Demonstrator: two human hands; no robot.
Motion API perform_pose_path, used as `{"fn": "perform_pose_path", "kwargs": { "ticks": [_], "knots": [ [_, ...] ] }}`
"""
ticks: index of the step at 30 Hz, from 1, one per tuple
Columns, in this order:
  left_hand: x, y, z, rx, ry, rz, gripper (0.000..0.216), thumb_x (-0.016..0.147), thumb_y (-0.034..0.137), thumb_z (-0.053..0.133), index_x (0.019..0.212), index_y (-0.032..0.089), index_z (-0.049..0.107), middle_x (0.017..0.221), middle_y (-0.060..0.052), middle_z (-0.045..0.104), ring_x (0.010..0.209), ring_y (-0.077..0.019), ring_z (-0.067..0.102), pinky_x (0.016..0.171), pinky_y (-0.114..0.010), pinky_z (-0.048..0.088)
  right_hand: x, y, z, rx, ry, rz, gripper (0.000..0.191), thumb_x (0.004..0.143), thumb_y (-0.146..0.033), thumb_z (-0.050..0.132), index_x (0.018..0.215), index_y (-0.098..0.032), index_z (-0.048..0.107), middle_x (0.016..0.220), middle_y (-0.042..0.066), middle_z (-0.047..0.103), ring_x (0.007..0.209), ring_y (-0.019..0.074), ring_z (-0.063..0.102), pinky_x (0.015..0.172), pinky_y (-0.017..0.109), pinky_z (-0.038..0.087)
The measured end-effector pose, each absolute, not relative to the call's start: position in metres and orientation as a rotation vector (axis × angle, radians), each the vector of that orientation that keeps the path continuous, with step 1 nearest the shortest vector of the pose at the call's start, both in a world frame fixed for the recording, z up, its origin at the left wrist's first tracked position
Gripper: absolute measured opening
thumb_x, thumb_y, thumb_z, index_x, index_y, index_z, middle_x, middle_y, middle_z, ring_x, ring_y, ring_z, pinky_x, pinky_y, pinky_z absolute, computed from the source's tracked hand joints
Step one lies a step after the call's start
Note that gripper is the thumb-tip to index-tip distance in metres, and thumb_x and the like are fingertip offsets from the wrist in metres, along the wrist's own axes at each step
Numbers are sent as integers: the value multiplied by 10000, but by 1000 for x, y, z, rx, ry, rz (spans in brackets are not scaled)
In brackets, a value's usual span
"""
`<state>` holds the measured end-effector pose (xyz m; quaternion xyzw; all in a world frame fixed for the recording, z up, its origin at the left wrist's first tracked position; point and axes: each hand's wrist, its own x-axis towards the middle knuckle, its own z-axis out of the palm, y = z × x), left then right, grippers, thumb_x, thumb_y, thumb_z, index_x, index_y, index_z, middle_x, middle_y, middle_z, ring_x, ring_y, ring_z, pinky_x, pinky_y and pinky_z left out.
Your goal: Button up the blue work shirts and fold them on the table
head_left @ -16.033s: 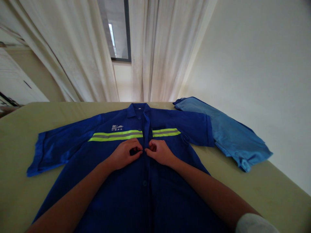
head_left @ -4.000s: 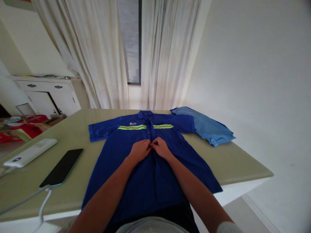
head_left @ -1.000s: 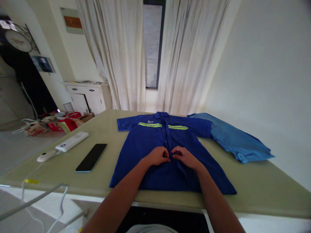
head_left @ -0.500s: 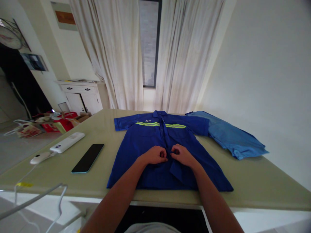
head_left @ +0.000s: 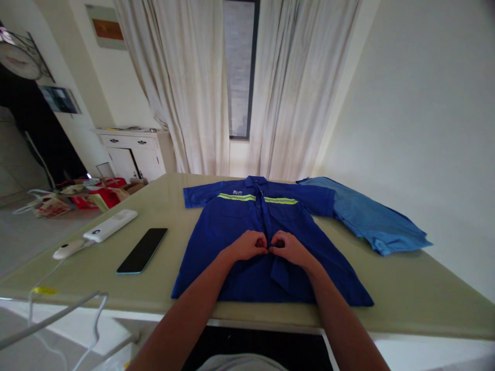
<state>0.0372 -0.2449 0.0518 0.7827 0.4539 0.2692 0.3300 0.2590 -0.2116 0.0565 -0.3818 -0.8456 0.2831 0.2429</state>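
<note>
A dark blue short-sleeved work shirt lies spread front-up on the table, its collar at the far end and yellow-green reflective bands across the chest. Over the lower part of its front opening, my left hand pinches one edge of the placket. My right hand pinches the opposite edge, with fingertips almost meeting those of the left. Below the right hand a flap of the shirt front stands folded up. Any button between the fingers is too small to make out.
Light blue folded clothing lies at the right, partly under the shirt's sleeve. On the left of the table are a black-screened phone, a white device and a white cable. A curtain hangs behind.
My two hands have come slightly closer together at the shirt's front opening. The view has shifted a little; the shirt and the other things lie as before.
</note>
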Motion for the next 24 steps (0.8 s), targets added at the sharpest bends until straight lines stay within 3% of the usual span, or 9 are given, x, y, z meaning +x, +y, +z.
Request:
{"fn": "perform_pose_path", "kwargs": {
  "ticks": [7,19,24],
  "knots": [
    [35,-247,52,2066,1154,695,170,763,142,715,929,159,743,784,-6,730,728,-146,682,691,-229,501,258,-211,58,-1001,-2332,819,72,790,-250,754,777,-183,729,893,39,691,792,175,617,738,289,452],
    [40,-258,63,2421,1244,653,104,848,197,668,938,210,718,872,-30,732,784,-176,663,717,-264,437,254,-216,62,-930,-2272,916,129,809,-266,750,707,-188,740,887,52,717,814,188,665,766,299,522],
    [39,-258,61,2393,1246,672,98,864,178,632,940,213,682,851,-17,725,782,-171,664,707,-256,429,253,-218,59,-1031,-2062,1248,221,871,-336,621,769,-170,726,953,56,712,694,159,665,611,280,571]
  ]
}}
